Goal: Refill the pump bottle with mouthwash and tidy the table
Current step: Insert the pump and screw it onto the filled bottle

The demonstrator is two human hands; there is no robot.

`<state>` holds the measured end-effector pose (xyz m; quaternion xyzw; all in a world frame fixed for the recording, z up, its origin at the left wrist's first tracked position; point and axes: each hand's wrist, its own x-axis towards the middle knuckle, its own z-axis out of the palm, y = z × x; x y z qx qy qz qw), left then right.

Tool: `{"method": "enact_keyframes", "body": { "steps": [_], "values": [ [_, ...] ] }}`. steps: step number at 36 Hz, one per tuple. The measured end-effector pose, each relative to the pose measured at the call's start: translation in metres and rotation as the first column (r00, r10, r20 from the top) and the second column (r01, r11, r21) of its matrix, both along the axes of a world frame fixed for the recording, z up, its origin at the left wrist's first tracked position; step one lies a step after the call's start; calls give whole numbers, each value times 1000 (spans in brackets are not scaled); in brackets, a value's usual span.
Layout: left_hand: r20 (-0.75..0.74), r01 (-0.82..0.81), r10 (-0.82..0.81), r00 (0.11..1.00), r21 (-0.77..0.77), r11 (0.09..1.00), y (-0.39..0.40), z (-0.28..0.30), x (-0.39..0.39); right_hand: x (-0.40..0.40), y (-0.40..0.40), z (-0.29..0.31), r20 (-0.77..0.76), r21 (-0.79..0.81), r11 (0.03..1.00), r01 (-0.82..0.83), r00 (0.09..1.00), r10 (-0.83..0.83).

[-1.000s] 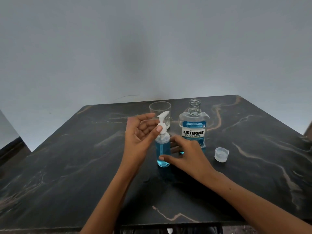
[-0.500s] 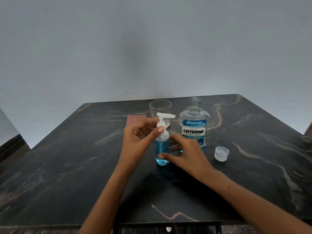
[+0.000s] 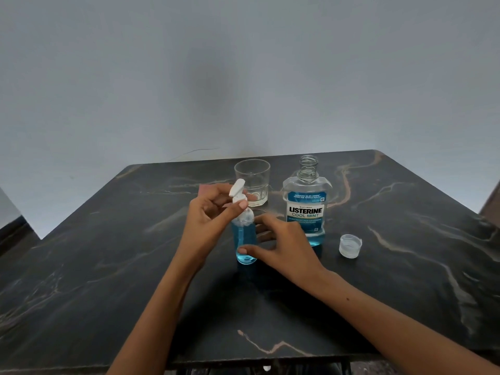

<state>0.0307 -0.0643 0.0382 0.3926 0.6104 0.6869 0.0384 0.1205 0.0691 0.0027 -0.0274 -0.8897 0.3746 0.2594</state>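
Observation:
A small clear pump bottle (image 3: 245, 239) filled with blue mouthwash stands upright in the middle of the dark table (image 3: 108, 266). My left hand (image 3: 208, 220) pinches its white pump head (image 3: 237, 191) between thumb and fingers. My right hand (image 3: 281, 242) wraps the bottle's lower body, thumb near the base. Just to the right stands the Listerine mouthwash bottle (image 3: 307, 209), uncapped, with a little blue liquid at the bottom. Its clear cap (image 3: 350, 245) lies mouth up further right.
An empty drinking glass (image 3: 253, 181) stands behind the pump bottle. A corner of a reddish-brown cloth or pad (image 3: 203, 188) shows behind my left hand. A grey wall rises behind the table's far edge.
My left hand has turned the pump head: its nozzle swung from pointing right to pointing up and away. My right hand kept its hold on the bottle's base.

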Motion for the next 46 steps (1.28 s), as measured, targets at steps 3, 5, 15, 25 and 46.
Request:
{"method": "enact_keyframes", "body": {
  "steps": [3, 5, 15, 25, 46],
  "values": [
    [-40, -55, 55, 998, -16, 998, 4, -2, 3, 0, 0, 0, 0, 2, 1000, 6, 1000, -6],
    [-57, -95, 95, 994, 2, 995, 4, -4, 3, 1, 0, 0, -2, 3, 1000, 9, 1000, -9],
    [-17, -13, 13, 1000, 20, 1000, -8, -1, 1, 1, 1, 0, -2, -20, 1000, -8, 1000, 8],
    [-43, -69, 69, 997, -8, 998, -4, 1, 5, 0, 0, 0, 10, -10, 1000, -10, 1000, 10],
    [43, -142, 137, 990, 144, 979, 6, 4, 9, 0, 0, 2, 13, 2, 1000, 6, 1000, -6]
  ]
}}
